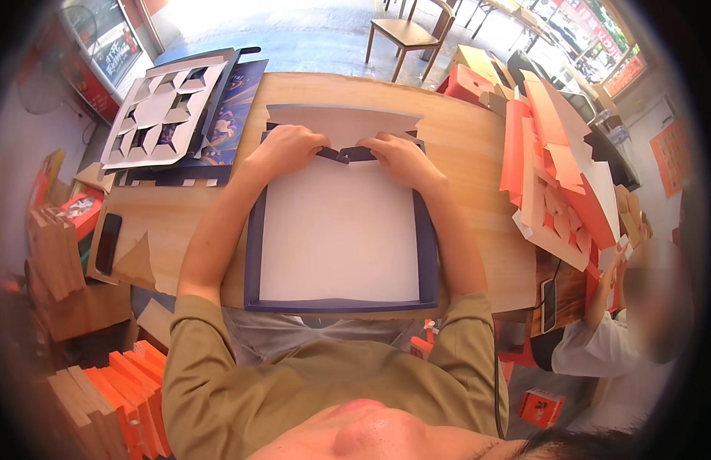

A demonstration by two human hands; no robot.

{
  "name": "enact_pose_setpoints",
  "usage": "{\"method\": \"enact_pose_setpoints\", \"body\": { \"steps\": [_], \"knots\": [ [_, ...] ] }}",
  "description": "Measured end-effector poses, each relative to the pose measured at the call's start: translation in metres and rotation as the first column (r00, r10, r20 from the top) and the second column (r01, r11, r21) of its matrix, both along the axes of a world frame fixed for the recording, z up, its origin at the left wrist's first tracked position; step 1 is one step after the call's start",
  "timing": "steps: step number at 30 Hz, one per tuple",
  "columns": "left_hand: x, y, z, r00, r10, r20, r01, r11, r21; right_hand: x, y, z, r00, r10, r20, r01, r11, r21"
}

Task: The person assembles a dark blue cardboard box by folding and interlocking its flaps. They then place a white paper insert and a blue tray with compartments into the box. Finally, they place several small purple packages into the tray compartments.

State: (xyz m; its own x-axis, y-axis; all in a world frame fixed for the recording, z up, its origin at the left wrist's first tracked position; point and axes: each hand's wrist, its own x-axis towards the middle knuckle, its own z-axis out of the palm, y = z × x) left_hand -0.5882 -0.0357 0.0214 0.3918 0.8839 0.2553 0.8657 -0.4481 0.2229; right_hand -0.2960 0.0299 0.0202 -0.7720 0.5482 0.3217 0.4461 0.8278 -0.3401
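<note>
Box tray (340, 238), white inside. Left hand (295, 147), right hand (399, 159): each pinching a dark flap (333, 156), far edge. Risk: uneven pressure could crease or tear it.

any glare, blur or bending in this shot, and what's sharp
Head view, top: glare washes out the floor; head view, far side: the table edge looks curved; head view, right: the other person's head is blurred; head view, middle: box, left hand and right hand look fairly sharp.
</note>
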Motion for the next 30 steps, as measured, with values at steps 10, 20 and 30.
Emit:
{"method": "enact_pose_setpoints", "body": {
  "steps": [10,20,30],
  "knots": [
    [0.005,-0.004,0.0,1.0,0.015,-0.012,-0.015,1.0,0.012,-0.004,-0.006,0.004,0.999,0.031,0.016,-0.031,1.0,-0.005],
    [0.004,-0.003,-0.001,0.993,-0.099,0.061,0.098,0.995,0.019,-0.006,-0.005,0.003,0.996,0.084,-0.015,-0.084,0.996,-0.022],
    [-0.009,-0.004,0.009,1.0,0.004,0.013,-0.004,0.999,-0.033,0.002,-0.003,0.007,0.995,0.038,0.091,-0.036,0.999,-0.021]
  ]
}}
